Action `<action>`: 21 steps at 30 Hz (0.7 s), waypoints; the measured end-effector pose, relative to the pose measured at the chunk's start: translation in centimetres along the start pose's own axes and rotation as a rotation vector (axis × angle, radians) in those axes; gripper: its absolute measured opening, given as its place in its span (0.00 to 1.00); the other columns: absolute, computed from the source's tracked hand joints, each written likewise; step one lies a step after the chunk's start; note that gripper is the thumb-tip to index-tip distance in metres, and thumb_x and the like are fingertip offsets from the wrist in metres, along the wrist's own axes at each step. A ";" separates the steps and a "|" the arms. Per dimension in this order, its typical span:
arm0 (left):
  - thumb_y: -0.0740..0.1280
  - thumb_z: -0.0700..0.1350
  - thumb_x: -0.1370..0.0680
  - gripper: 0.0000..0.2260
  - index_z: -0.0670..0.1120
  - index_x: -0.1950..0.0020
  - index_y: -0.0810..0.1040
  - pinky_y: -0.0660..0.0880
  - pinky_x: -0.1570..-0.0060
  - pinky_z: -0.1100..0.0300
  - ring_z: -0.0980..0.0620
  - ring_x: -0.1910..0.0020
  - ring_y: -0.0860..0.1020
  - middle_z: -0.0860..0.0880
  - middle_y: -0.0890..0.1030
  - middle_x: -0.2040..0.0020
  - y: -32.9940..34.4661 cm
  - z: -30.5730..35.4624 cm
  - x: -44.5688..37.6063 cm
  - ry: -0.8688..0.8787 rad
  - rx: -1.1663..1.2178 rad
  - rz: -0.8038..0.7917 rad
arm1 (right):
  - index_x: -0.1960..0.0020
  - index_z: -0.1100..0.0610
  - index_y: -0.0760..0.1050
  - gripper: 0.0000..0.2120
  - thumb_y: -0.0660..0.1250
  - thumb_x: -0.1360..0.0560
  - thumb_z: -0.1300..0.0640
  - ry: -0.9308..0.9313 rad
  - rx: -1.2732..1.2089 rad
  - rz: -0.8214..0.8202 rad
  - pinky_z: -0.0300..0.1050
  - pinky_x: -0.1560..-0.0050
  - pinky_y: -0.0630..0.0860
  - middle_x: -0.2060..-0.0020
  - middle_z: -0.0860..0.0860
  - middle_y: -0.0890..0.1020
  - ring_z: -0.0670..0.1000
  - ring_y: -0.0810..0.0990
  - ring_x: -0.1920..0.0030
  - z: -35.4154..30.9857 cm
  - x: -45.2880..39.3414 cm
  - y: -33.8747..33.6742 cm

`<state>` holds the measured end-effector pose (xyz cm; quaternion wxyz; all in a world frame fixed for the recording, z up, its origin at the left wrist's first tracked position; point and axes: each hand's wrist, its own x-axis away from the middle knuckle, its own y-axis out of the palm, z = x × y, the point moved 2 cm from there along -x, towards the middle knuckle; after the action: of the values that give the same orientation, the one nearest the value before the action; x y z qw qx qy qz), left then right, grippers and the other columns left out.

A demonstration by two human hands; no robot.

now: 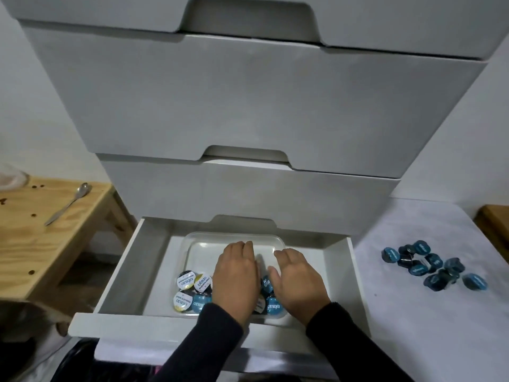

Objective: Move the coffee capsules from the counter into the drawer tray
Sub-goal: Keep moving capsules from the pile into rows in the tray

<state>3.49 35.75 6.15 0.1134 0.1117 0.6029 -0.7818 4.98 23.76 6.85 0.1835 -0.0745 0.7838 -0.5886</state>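
White drawer fronts fill the head view, and we work over the lowest drawer (121, 260), which stands pulled open. Inside it sits a clear tray (192, 244) with several capsules in the tray (192, 288) gathered along its near edge. We hold the left hand (237, 274) and the right hand (296, 282) palm-down over that group, fingers extended and relaxed; we cannot tell whether either hand touches a capsule, and neither visibly grasps one. To the right, on the white counter (413, 326), we see the remaining blue capsules (432, 266) in a loose cluster, well apart from the drawer. We judge each capsule light, rigid at the body and thin at the foil lid. We recommend pinching the side wall or rim, not the foil. A spoon (68, 204) lies on the wooden table (41, 257) at left.
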 end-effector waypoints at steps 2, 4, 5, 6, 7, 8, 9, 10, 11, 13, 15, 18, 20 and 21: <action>0.71 0.43 0.30 0.13 0.41 0.48 0.78 0.79 0.56 0.56 0.47 0.56 0.80 0.44 0.81 0.56 -0.5 1.0 0.3 -0.006 0.009 0.041 | 0.54 0.57 0.79 0.17 0.55 0.31 0.50 0.003 -0.004 0.057 0.37 0.61 0.78 0.62 0.51 0.82 0.50 0.82 0.61 0.6 0.5 -1.0; 0.72 0.42 0.31 0.14 0.40 0.47 0.78 0.80 0.55 0.57 0.47 0.55 0.80 0.44 0.82 0.55 -1.1 2.5 0.3 0.013 0.010 0.059 | 0.53 0.57 0.79 0.16 0.56 0.30 0.50 0.021 -0.006 0.119 0.37 0.60 0.78 0.61 0.51 0.82 0.50 0.82 0.59 1.6 0.9 -1.8; 0.74 0.42 0.32 0.16 0.40 0.47 0.79 0.80 0.55 0.57 0.46 0.55 0.80 0.44 0.82 0.54 -1.3 3.3 0.2 0.035 0.008 0.067 | 0.52 0.57 0.79 0.16 0.56 0.29 0.50 0.030 -0.008 0.133 0.38 0.59 0.78 0.60 0.52 0.83 0.51 0.82 0.58 2.3 1.1 -2.2; 0.74 0.41 0.33 0.16 0.39 0.47 0.79 0.80 0.54 0.56 0.46 0.54 0.81 0.44 0.82 0.54 -1.4 4.3 0.1 0.056 0.012 0.078 | 0.51 0.57 0.78 0.16 0.57 0.28 0.50 0.043 -0.019 0.145 0.38 0.57 0.78 0.58 0.53 0.83 0.51 0.82 0.56 3.0 1.3 -2.5; 0.73 0.41 0.32 0.15 0.39 0.47 0.78 0.80 0.54 0.56 0.46 0.54 0.80 0.43 0.82 0.54 -1.3 5.2 -0.1 0.074 0.028 0.096 | 0.50 0.58 0.78 0.16 0.57 0.28 0.51 0.054 -0.034 0.167 0.39 0.55 0.77 0.57 0.54 0.83 0.52 0.82 0.55 3.8 1.5 -2.8; 0.70 0.41 0.29 0.13 0.40 0.46 0.78 0.80 0.53 0.56 0.46 0.53 0.80 0.44 0.81 0.53 -1.2 6.3 -0.3 0.081 0.054 0.110 | 0.49 0.59 0.78 0.16 0.58 0.27 0.51 0.061 -0.049 0.190 0.40 0.52 0.77 0.56 0.55 0.83 0.53 0.82 0.54 4.7 1.8 -3.1; 0.66 0.42 0.26 0.12 0.40 0.45 0.78 0.79 0.52 0.57 0.46 0.52 0.79 0.44 0.81 0.53 -1.1 7.3 -0.5 0.081 0.078 0.116 | 0.48 0.60 0.78 0.16 0.58 0.27 0.52 0.060 -0.059 0.223 0.40 0.50 0.75 0.55 0.55 0.83 0.54 0.81 0.53 5.8 2.0 -3.5; 0.63 0.43 0.25 0.12 0.41 0.44 0.77 0.78 0.51 0.57 0.47 0.52 0.79 0.45 0.81 0.53 -0.9 8.5 -0.8 0.086 0.092 0.112 | 0.48 0.61 0.78 0.16 0.59 0.27 0.53 0.058 -0.071 0.252 0.40 0.49 0.73 0.55 0.56 0.83 0.55 0.81 0.53 6.9 2.3 -4.0; 0.63 0.43 0.25 0.12 0.41 0.44 0.77 0.77 0.51 0.57 0.47 0.52 0.78 0.45 0.80 0.53 -0.7 9.9 -1.0 0.094 0.104 0.108 | 0.48 0.61 0.77 0.15 0.59 0.27 0.54 0.053 -0.085 0.285 0.40 0.49 0.71 0.55 0.57 0.82 0.55 0.81 0.53 8.1 2.5 -4.5; 0.67 0.42 0.26 0.12 0.42 0.43 0.77 0.77 0.52 0.58 0.48 0.52 0.78 0.45 0.80 0.52 -0.2 12.8 -1.5 0.099 0.150 0.100 | 0.49 0.63 0.77 0.13 0.61 0.27 0.56 0.024 -0.093 0.332 0.41 0.52 0.73 0.57 0.57 0.81 0.56 0.79 0.54 10.9 3.2 -5.3; 0.67 0.41 0.27 0.12 0.42 0.43 0.76 0.77 0.52 0.58 0.48 0.52 0.78 0.45 0.80 0.51 0.3 16.1 -1.9 0.096 0.216 0.074 | 0.50 0.63 0.77 0.10 0.63 0.27 0.58 -0.008 -0.050 0.372 0.44 0.55 0.77 0.58 0.58 0.81 0.57 0.79 0.56 14.1 4.1 -5.7; 0.67 0.42 0.27 0.11 0.43 0.45 0.77 0.76 0.54 0.62 0.50 0.54 0.78 0.47 0.80 0.53 2.1 21.1 -2.3 0.104 0.250 0.025 | 0.51 0.63 0.77 0.10 0.63 0.28 0.59 0.037 -0.041 0.396 0.47 0.60 0.79 0.59 0.57 0.81 0.57 0.80 0.58 19.7 5.1 -6.2; 0.69 0.42 0.28 0.11 0.44 0.47 0.78 0.76 0.55 0.63 0.51 0.55 0.79 0.48 0.80 0.54 3.7 24.0 -2.3 0.118 0.265 0.000 | 0.51 0.63 0.78 0.10 0.63 0.28 0.59 0.079 -0.040 0.371 0.47 0.59 0.78 0.59 0.57 0.81 0.57 0.80 0.58 23.4 5.7 -6.1; 0.70 0.42 0.28 0.11 0.45 0.47 0.78 0.76 0.56 0.64 0.51 0.55 0.79 0.48 0.81 0.54 4.6 25.3 -2.4 0.113 0.278 -0.014 | 0.51 0.62 0.78 0.11 0.62 0.28 0.59 0.097 -0.042 0.343 0.45 0.58 0.78 0.59 0.57 0.81 0.57 0.81 0.58 25.3 6.0 -5.9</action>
<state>6.23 10.22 8.92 0.0572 0.1662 0.4949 -0.8510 8.35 -2.64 5.16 0.2416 0.0849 0.8051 -0.5351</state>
